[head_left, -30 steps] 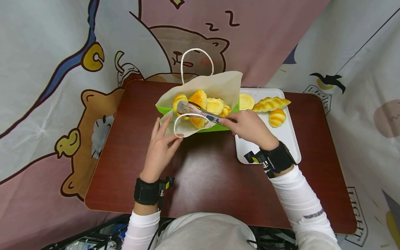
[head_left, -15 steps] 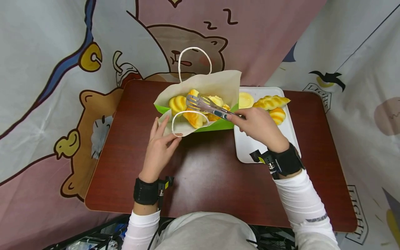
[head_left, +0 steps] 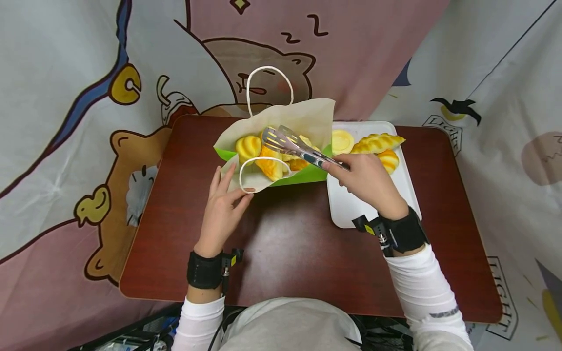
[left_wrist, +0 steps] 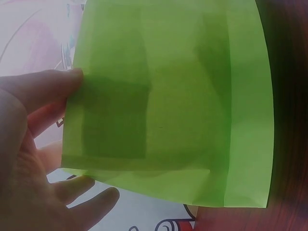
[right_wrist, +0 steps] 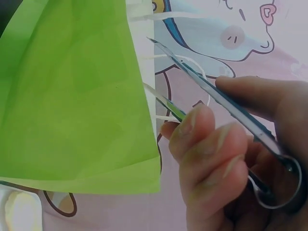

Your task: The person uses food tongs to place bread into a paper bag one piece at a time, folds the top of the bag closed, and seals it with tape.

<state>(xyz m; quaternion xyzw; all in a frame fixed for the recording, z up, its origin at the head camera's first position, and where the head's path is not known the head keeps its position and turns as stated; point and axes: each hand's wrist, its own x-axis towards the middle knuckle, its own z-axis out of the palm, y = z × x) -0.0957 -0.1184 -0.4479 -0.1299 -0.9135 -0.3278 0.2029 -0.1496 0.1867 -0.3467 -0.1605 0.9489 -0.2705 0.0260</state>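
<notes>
Centre frame, the left hand pinches the paper bag by its near rim. The right hand grips tongs over the bread inside.

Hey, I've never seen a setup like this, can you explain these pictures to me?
There's no machine: it's a person working bare-handed. The wide view comes from a head camera looking down. The two close views come from wrist cameras, one per arm. On the table are a green bag with bread inside and, beside it, a white tray carrying more. The left hand holds the bag by its edge. The right hand holds tongs over the bag's opening, nothing between their tips.
</notes>
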